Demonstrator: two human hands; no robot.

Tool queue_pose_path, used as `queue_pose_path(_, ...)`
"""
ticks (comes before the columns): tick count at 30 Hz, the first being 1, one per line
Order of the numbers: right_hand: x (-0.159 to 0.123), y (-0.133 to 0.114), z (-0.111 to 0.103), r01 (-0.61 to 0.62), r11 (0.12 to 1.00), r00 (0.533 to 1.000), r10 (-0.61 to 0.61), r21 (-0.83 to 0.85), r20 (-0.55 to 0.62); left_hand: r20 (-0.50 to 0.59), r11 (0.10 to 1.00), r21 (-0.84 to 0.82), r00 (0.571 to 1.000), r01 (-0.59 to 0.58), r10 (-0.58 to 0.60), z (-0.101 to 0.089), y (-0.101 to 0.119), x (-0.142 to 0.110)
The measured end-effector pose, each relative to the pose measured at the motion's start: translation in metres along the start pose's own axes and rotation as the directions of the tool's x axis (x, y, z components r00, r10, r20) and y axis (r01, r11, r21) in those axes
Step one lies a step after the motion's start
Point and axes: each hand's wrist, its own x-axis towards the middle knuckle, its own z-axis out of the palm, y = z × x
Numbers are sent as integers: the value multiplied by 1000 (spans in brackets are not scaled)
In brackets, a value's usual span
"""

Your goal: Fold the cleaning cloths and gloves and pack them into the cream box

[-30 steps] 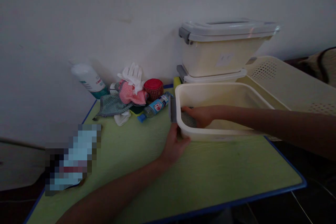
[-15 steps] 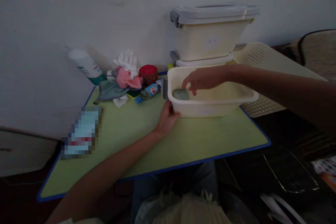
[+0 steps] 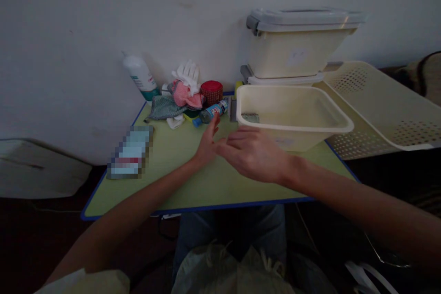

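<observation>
My left hand [image 3: 206, 141] is raised over the table, fingers stretched out and apart, with nothing in it. Close by on its right, my right hand [image 3: 250, 154] has its back toward me and its fingers curled in; no object shows in it. An open cream plastic bin [image 3: 303, 135] stands just behind the right hand, which covers part of its front wall. Inside the bin, at its left end, lies a small grey-green checked cloth [image 3: 251, 118]. Beyond my left fingertips a clear bottle [image 3: 214, 111] with a blue cap and label lies on its side.
The green table [image 3: 165, 193] has a blue edge. Against the wall are a white spray bottle [image 3: 139, 73], a pink cloth [image 3: 184, 95], white gloves [image 3: 188, 73], a grey cloth [image 3: 165, 107] and a red round container [image 3: 212, 92]. Lidded bins [image 3: 292, 50] and a perforated basket [image 3: 379, 96] stand right.
My right hand has come out of the bin toward me and its fingers have curled. My left hand has let go of the bin's corner and spread its fingers. The view has shifted left.
</observation>
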Motion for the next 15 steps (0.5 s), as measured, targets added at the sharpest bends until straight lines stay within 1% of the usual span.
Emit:
queue_pose_path(1,4,-4,11,36,999,999,-36,22,4,-8,1000,3,1000,-28,28,-10,-3,2)
queue_pose_path(3,14,-9,33,36,997,999,-37,65,17,-36,993,41,993,-108,110,-29,-9,7)
queue_pose_path(5,25,-10,53,-36,991,999,32,129,39,-92,987,85,986,-135,142,-46,-17,14)
queue_pose_path(8,41,-6,74,-171,960,985,166,223,42,-191,970,209,968,-120,161,-66,-26,24)
queue_pose_path(11,55,1,89,-213,941,976,217,263,15,-242,947,307,955,-92,170,-76,-34,33)
queue_pose_path(13,61,6,98,-230,929,970,242,289,-7,-236,940,331,958,-78,162,-77,-39,37)
queue_pose_path(15,65,9,106,-250,916,961,273,314,-31,-207,929,364,966,-72,156,-77,-42,39)
